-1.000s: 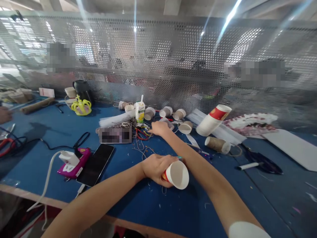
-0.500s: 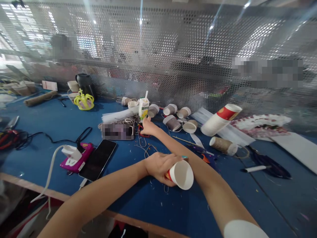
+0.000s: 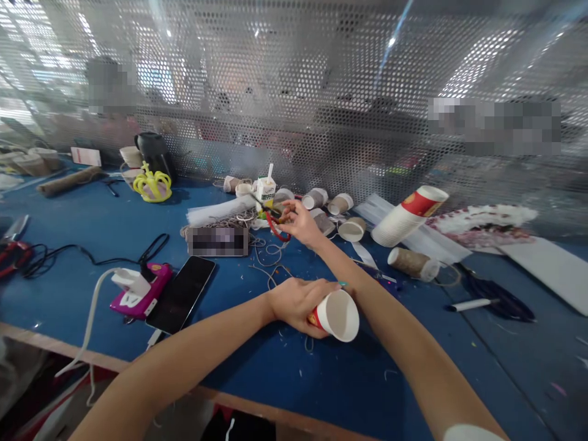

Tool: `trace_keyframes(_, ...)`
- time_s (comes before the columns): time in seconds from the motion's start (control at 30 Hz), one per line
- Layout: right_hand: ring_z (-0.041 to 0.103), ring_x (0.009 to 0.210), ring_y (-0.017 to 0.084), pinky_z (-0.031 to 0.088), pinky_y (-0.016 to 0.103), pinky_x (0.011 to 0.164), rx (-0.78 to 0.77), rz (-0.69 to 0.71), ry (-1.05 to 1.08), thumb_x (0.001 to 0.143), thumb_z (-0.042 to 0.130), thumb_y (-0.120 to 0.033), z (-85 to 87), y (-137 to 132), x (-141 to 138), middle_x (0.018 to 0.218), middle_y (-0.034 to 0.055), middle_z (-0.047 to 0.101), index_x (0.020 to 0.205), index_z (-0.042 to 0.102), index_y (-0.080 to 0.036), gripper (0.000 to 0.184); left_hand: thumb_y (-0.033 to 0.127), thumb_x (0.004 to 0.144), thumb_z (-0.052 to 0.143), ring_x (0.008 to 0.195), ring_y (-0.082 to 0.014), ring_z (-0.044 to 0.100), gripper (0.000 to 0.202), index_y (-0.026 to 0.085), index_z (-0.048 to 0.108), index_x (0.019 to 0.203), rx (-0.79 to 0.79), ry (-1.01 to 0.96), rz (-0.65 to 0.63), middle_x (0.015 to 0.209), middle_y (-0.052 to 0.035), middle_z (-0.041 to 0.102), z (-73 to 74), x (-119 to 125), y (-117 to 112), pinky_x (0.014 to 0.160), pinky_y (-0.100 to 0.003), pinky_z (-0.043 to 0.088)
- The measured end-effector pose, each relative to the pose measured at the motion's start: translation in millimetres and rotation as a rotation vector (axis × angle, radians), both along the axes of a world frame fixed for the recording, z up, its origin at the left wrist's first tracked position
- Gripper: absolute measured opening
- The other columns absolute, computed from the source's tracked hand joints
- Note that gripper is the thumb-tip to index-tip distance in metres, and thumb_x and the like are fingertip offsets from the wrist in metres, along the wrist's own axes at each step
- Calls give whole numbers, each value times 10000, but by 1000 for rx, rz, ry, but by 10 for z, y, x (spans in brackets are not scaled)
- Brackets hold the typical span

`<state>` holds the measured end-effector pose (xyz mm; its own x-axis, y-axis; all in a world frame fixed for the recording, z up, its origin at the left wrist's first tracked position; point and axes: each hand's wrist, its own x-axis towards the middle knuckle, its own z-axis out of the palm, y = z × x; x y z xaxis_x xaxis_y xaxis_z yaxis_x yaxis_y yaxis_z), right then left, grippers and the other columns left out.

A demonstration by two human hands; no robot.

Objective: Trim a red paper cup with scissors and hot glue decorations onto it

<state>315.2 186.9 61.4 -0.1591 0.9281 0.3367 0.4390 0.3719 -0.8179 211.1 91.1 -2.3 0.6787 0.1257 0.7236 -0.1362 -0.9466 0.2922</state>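
My left hand [image 3: 296, 303] is wrapped round a red-and-white paper cup [image 3: 340, 315] low over the table's front part, its open mouth tilted toward me. Farther back, my right hand [image 3: 298, 220] has its fingers closed on scissors [image 3: 277, 229] with red handles; their dark blades point to the left. The scissors are raised in front of a drink carton [image 3: 265, 193] with a straw. Beneath them lies loose twine [image 3: 271, 252] on the blue table. My right forearm passes just behind the cup.
Several twine-wrapped cups [image 3: 353, 229] stand or lie behind my right arm. A stack of paper cups [image 3: 404, 217] leans at right. At left are a black phone [image 3: 181, 294], a magenta power strip [image 3: 142, 291] and a yellow crown [image 3: 153, 184]. A perforated metal screen [image 3: 285, 122] closes off the back.
My right hand has lifted the scissors off the table near the carton and drawn them slightly right. My left hand still holds the cup in about the same place.
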Motion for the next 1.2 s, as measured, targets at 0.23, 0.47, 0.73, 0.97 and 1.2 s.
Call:
trace_keyframes(0.23, 571, 994, 176, 503, 337, 829, 65, -7, 360, 706, 551, -462, 172, 8, 24, 1003, 36, 576, 1012, 454, -245, 388, 582, 702, 505, 916, -286, 659, 725, 122, 327, 1233, -21, -5, 34, 1082, -189, 626, 2, -5, -5, 669, -337, 568)
trace_keyframes(0.47, 535, 1088, 212, 521, 372, 796, 57, -43, 404, 778, 441, -523, 336, 31, 6, 1109, 61, 592, 1152, 482, -246, 467, 592, 673, 538, 877, -290, 667, 743, 130, 352, 1224, -113, 57, 42, 1088, -186, 617, 0, -22, 0, 665, -345, 565)
trace_keyframes(0.73, 642, 832, 144, 518, 335, 793, 313, -35, 372, 772, 581, -393, 645, -153, 198, 1104, -11, 590, 1223, 399, -337, 490, 592, 586, 660, 1033, -335, 594, 865, 143, 336, 1251, -336, 102, 110, 1202, -192, 544, 43, -43, 1, 832, -413, 514)
trace_keyframes(0.97, 591, 518, 101, 508, 256, 498, 225, -200, 396, 764, 587, -425, 517, -635, 496, 896, -15, 620, 1189, 446, -300, 465, 447, 825, 507, 916, -236, 629, 664, 151, 187, 1326, -576, 131, 356, 1005, -108, 594, 45, 11, 50, 789, -403, 519)
trace_keyframes(1.2, 547, 465, 94, 491, 272, 475, 55, -262, 451, 692, 661, -412, 60, -1247, 827, 917, -5, 629, 1160, 478, -292, 517, 425, 774, 539, 1240, -376, 336, 703, 72, 248, 1307, -447, 293, 673, 1257, -224, 390, 420, -134, 35, 1001, -541, 301)
